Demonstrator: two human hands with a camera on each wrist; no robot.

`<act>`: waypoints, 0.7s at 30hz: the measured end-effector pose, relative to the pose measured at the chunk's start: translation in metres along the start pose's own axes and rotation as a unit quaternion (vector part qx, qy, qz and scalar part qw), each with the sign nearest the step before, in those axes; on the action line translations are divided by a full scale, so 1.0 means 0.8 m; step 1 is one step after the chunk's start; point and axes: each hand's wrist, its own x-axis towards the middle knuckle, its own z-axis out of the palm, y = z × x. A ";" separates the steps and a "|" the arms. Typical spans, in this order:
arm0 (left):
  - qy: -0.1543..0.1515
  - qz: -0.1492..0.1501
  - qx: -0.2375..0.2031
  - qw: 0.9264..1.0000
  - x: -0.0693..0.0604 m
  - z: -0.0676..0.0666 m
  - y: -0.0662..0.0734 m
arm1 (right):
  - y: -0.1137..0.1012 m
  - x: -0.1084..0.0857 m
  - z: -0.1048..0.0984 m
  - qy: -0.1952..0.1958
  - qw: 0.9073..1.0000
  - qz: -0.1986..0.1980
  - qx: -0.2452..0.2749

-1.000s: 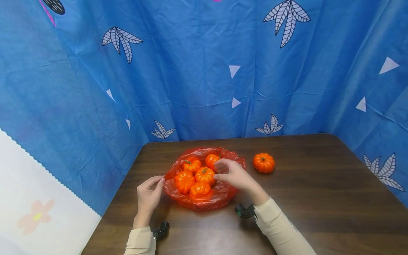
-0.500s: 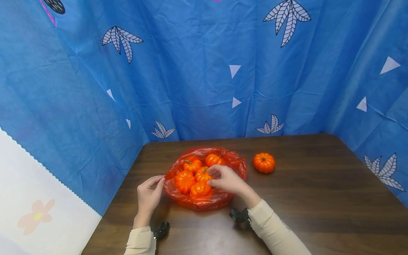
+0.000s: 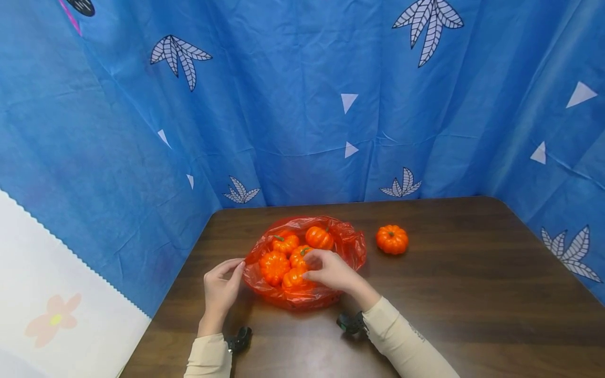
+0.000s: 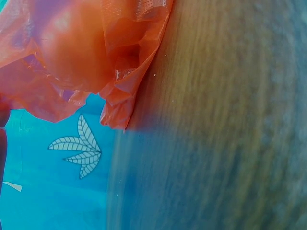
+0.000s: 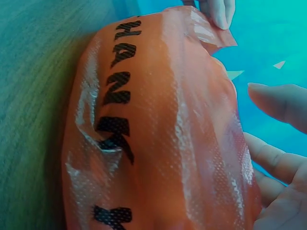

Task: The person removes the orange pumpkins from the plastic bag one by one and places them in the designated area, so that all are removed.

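Observation:
A red plastic bag (image 3: 306,303) lies spread wide on the table in the head view, with several small orange pumpkins (image 3: 319,238) inside. At its left edge my left hand (image 3: 221,287) pinches the rim between thumb and fingers. My right hand (image 3: 333,272) hovers over the bag's right part, its thumb and fingers apart, near the front pumpkin (image 3: 292,278) and partly covering it. In the right wrist view, that hand's thumb and fingers (image 5: 273,158) stand apart beside the bag's wall (image 5: 148,105), which bears black printed letters. Only the bag's edge (image 4: 72,48) fills the left wrist view's corner.
One more orange pumpkin (image 3: 392,239) sits on the brown wooden table (image 3: 472,273), right of the bag. A blue patterned curtain (image 3: 302,105) hangs behind and along both sides. White cloth (image 3: 42,294) with a flower hangs at the left.
My right hand has shifted left and a little toward me over the bag, uncovering the back right pumpkin. My left hand has kept its pinch on the bag's rim.

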 end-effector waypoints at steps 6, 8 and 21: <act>-0.005 -0.011 -0.002 1.000 0.000 0.000 0.000 | 0.000 -0.001 0.003 -0.003 1.000 0.008 -0.007; -0.006 -0.015 -0.002 1.000 -0.001 0.000 0.000 | 0.000 -0.001 0.004 -0.006 1.000 0.011 -0.008; -0.004 -0.010 -0.003 1.000 0.001 0.001 0.001 | 0.001 -0.001 0.009 -0.008 1.000 0.010 -0.008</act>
